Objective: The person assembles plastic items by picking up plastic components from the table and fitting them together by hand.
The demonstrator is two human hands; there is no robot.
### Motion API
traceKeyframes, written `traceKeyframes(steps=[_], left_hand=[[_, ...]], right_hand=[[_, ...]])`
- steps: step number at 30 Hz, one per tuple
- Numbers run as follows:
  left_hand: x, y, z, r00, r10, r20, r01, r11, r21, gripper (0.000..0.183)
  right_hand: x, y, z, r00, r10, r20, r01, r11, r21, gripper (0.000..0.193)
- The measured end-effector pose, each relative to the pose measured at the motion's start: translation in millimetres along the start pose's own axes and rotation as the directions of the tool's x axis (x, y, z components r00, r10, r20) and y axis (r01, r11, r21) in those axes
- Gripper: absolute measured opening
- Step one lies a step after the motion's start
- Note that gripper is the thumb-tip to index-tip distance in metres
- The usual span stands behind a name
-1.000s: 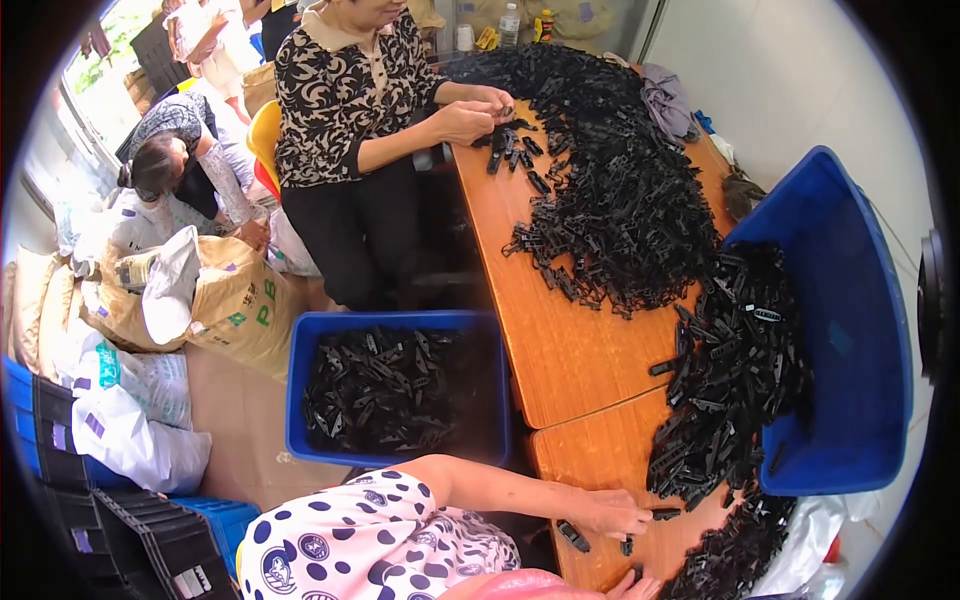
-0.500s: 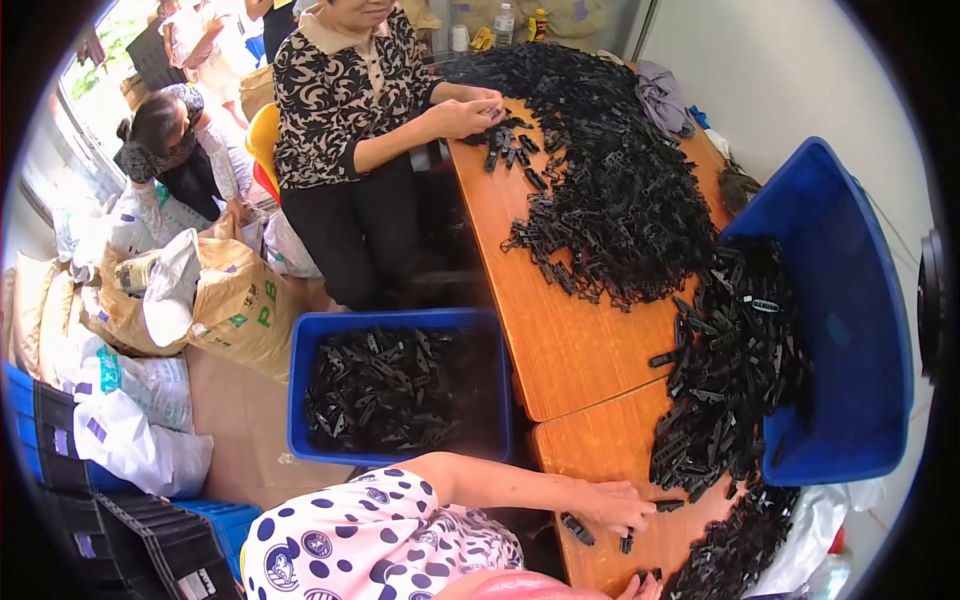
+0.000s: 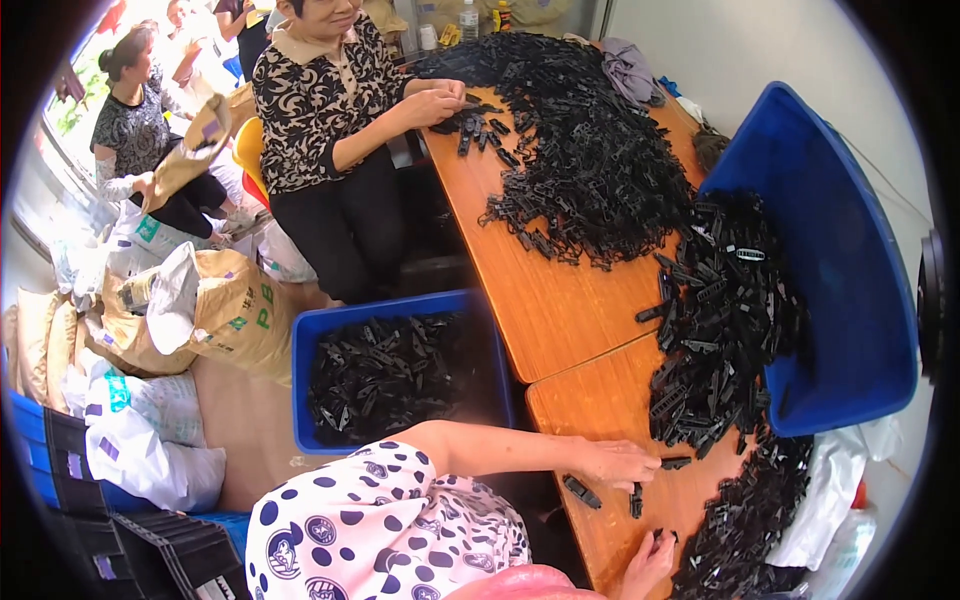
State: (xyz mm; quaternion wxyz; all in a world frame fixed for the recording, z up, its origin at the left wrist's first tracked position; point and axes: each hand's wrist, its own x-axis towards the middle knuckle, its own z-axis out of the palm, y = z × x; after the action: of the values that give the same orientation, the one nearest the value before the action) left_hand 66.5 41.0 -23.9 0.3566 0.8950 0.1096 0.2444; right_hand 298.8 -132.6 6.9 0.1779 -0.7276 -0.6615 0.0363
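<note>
My left hand (image 3: 618,461) is over the orange-brown table (image 3: 560,420), its fingers curled and pressed together. Whether anything sits between its fingertips is hidden. Close to those fingertips lie a slim black plastic piece (image 3: 677,463) and another black piece (image 3: 636,500); a wider black piece (image 3: 581,491) rests under the wrist. Lower down, at the bottom edge, my right hand (image 3: 648,568) pinches a small dark plastic piece (image 3: 659,538). A heap of such black plastic pieces (image 3: 715,370) spreads just beyond both hands.
A tilted blue bin (image 3: 850,270) spills pieces onto the table's right side; another blue bin (image 3: 302,380) of pieces stands left. Across the table, a co-worker's hands (image 3: 437,103) handle pieces beside a large heap (image 3: 600,190). Sacks (image 3: 240,310) and black crates (image 3: 170,550) fill the left.
The view has shifted, and more of my right hand shows. The person at the far left has straightened up, holding a brown sack. My left hand stays beside the same pieces.
</note>
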Motion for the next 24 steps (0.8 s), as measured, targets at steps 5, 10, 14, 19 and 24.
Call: traceKeyframes(steps=[5, 10, 14, 19, 24], left_hand=[[-1.5, -2.6, 5.7, 0.994, 0.072, -0.079, -0.074, 0.997, -0.021, 0.024], [-2.6, 3.1, -6.4, 0.995, 0.051, -0.085, -0.056, 0.997, -0.052, 0.024], [-0.5, 1.3, -1.9, 0.996, 0.056, -0.076, -0.06, 0.997, -0.055, 0.025], [-1.3, 4.3, 4.6, 0.994, 0.074, -0.084, -0.078, 0.996, -0.05, 0.023], [-1.6, 13.0, 6.1, 0.998, 0.003, -0.061, -0.005, 1.0, -0.028, 0.017]], right_hand=[[16.3, -33.6, 2.3, 0.982, -0.108, 0.158, 0.098, 0.993, 0.073, 0.023], [23.3, -25.9, 3.0, 0.978, -0.177, 0.108, 0.178, 0.984, -0.003, 0.021], [20.2, -13.7, 5.9, 0.976, -0.134, 0.172, 0.138, 0.99, -0.015, 0.023], [18.6, -12.0, 2.8, 0.953, -0.183, 0.241, 0.181, 0.983, 0.032, 0.026], [4.2, -7.2, -14.5, 0.99, -0.009, 0.144, -0.016, 0.985, 0.173, 0.028]])
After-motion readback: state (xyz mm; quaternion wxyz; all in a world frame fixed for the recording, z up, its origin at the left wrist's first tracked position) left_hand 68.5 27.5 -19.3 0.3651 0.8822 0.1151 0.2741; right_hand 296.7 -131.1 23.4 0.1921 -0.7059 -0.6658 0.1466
